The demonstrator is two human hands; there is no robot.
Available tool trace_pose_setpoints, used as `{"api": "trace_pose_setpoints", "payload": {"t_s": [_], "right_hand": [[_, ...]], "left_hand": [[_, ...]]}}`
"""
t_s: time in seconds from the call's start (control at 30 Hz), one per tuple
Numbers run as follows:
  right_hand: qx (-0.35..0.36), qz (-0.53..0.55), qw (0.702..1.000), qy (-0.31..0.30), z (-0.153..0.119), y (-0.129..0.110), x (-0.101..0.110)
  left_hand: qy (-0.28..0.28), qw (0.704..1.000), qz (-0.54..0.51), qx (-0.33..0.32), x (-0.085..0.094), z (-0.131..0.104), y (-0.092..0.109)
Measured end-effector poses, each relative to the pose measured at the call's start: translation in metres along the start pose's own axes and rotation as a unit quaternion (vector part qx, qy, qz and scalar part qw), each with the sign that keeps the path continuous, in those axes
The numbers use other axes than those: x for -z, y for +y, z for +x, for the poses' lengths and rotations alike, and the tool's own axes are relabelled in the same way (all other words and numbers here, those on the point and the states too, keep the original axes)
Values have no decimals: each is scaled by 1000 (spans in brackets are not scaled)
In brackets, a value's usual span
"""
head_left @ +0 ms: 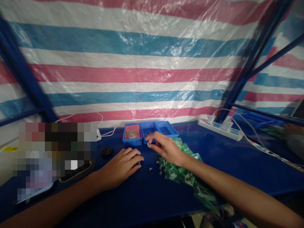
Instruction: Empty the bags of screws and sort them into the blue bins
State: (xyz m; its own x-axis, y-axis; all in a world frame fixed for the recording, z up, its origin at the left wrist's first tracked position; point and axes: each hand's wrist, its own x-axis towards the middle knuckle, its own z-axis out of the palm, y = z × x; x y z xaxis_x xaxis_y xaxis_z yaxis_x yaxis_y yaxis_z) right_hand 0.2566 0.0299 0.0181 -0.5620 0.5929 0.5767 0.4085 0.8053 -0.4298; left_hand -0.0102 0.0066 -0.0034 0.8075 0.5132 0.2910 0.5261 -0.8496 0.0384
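My right hand [167, 147] pinches a small silvery metal piece [149, 144], like a short screw, between thumb and forefinger just in front of the blue bins. Curled palm-down over the table, my left hand [124, 164] has small dark and shiny metal pieces [137, 163] under its fingers; they are mostly hidden. Between the hands lies a loose short screw-like piece [150, 168], and several more [160, 173] sit by the pile of green plastic bags [177, 171]. Part of that pile is below my right wrist and forearm.
Three joined blue bins stand at the back: the left bin [132, 142] holds a packet, the middle bin [147, 125] small parts, beside the right bin [174, 130]. A round black object [107, 151] lies left; a white power strip [219, 130] with cables lies right.
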Motion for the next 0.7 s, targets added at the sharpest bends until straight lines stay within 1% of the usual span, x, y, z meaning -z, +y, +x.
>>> {"api": "trace_pose_setpoints", "payload": {"t_s": [0.13,0.2,0.23,0.27,0.33,0.4,0.43,0.57,0.7], "right_hand": [[-5,23,1000,1,1,-4,0],[-37,65,997,4,1,-4,-2],[-63,104,993,1,2,-3,-3],[-92,151,984,-6,3,-1,-5],[-144,251,957,-20,4,2,-7],[-175,318,931,-29,5,5,-8],[-183,337,923,-29,5,6,-8],[-209,366,907,-18,6,7,-8],[-211,367,906,-1,7,5,-6]], "left_hand": [[5,1000,4,-2,-1,0,-1],[9,1000,3,-4,-2,0,-1],[9,1000,3,-4,-3,0,-1],[7,1000,2,-4,-3,0,-2],[5,1000,0,-3,-3,0,-2],[2,1000,0,-1,-3,0,-1],[1,1000,0,-1,-3,0,-1],[-11,1000,0,5,-1,0,0],[-8,1000,-2,4,-1,0,0]]}}
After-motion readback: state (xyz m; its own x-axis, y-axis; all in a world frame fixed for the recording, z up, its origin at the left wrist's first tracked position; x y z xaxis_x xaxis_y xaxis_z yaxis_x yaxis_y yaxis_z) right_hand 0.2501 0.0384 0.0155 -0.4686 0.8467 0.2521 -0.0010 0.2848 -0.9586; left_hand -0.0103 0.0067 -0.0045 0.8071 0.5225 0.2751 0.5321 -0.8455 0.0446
